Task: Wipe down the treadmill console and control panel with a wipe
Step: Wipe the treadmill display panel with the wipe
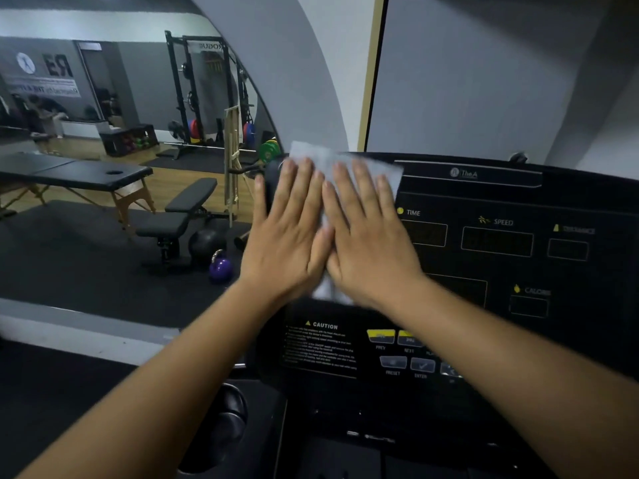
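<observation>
Two bare forearms point(173, 392) are extended from the lower edge of the view, and both hands are laid side by side on the upper left corner of the treadmill console point(501, 198). The left hand point(287, 233) is held flat with straight fingers, and the right hand point(366, 236), just beside it, is likewise spread flat, nothing being gripped. A pale wipe point(326, 162) is pressed against the console under both palms, its edges being seen beyond the fingertips and below the heels of the hands. Right of the right hand the TIME display point(425, 233) is found; below the wrists a caution label point(321, 344) and the control panel buttons point(422, 365) are set. Well left of the left hand a purple kettlebell point(220, 267) is seen on the floor
</observation>
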